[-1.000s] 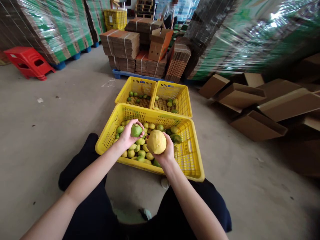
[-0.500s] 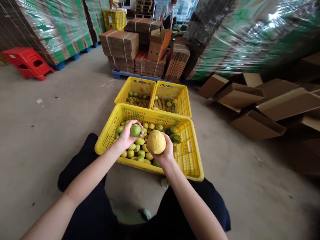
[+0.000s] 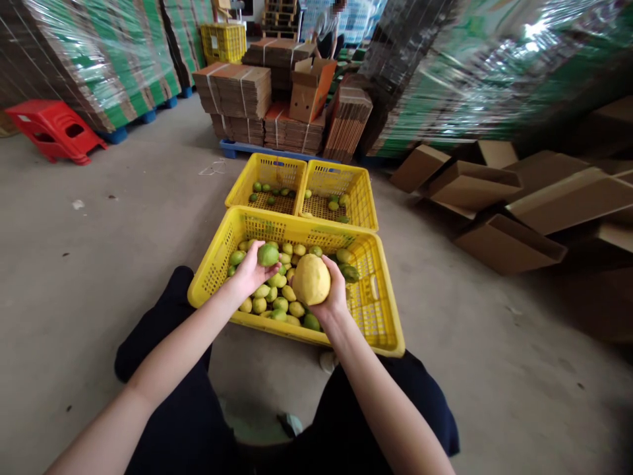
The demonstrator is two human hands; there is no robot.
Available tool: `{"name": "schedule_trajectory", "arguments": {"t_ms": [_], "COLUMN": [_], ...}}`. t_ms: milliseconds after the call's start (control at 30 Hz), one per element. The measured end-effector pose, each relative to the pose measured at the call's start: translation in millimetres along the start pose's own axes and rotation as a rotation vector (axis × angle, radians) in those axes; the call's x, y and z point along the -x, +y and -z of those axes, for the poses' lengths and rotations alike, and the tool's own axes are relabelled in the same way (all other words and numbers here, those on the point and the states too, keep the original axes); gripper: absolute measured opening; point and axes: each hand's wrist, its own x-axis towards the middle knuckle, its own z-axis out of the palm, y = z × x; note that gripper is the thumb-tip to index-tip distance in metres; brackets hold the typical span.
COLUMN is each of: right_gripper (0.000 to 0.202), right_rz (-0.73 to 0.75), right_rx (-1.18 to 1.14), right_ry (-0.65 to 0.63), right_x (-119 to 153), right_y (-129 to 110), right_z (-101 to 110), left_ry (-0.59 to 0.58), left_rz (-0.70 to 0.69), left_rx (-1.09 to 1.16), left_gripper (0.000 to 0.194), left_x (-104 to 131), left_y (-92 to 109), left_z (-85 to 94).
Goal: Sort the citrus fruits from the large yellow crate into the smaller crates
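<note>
Above the large yellow crate [image 3: 390,316], my left hand [image 3: 247,272] holds a green lemon [image 3: 268,254] between thumb and fingers, the fingers partly loosened beneath it. My right hand [image 3: 334,290] is closed round a big pale-yellow lemon [image 3: 311,280], close to the camera. Inside the crate lie many green and yellow lemons [image 3: 280,303], heaped toward the left and middle; the crate's right side shows its bare slotted floor. A darker green fruit [image 3: 349,273] lies just beyond my right hand.
Two smaller yellow crates, the left one [image 3: 237,185] and the right one [image 3: 368,198], stand behind with a few fruits each. Flattened cartons [image 3: 235,89] are stacked on a blue pallet. A red stool [image 3: 54,128], open boxes [image 3: 509,244] and a crouching person [image 3: 326,33] are around.
The fingers of my left hand have loosened and opened out below the green lemon. My right hand has shifted slightly right with the big yellow lemon, turning it a little.
</note>
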Motion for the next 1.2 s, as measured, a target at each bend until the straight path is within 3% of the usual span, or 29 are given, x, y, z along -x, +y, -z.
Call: {"name": "schedule_trajectory", "arguments": {"t_ms": [100, 233, 367, 533, 600, 867, 1200], "right_gripper": [0.028, 0.029, 0.024, 0.020, 0.017, 0.024, 0.034], "right_rz": [-0.002, -0.052, -0.056, -0.002, 0.002, 0.013, -0.179], "right_rx": [-0.033, 0.005, -0.012, -0.053, -0.073, -0.171, -0.066], "right_ry": [0.043, 0.090, -0.005, -0.143, -0.161, 0.036, 0.028], "right_x": [1, -3, -7, -5, -3, -3, 1], "right_y": [-2, -6, -6, -4, -3, 0, -3], "right_z": [-1, 2, 8, 9, 7, 5, 2], "left_ry": [-0.040, 0.017, 0.115, -0.033, -0.077, -0.016, -0.003], "left_rz": [-0.015, -0.127, -0.062, 0.004, 0.018, 0.040, 0.065], "left_rx": [0.010, 0.111, 0.185, 0.131, 0.083, -0.027, -0.012], "left_gripper": [0.023, 0.021, 0.024, 0.033, 0.026, 0.024, 0.027], "left_x": [0, 1, 1, 9, 12, 7, 0], "left_y": [-2, -3, -1, 2, 3, 1, -2], "left_z": [0.9, -2.5, -6.1, -9.0, -8.9, -2.7, -2.6]}}
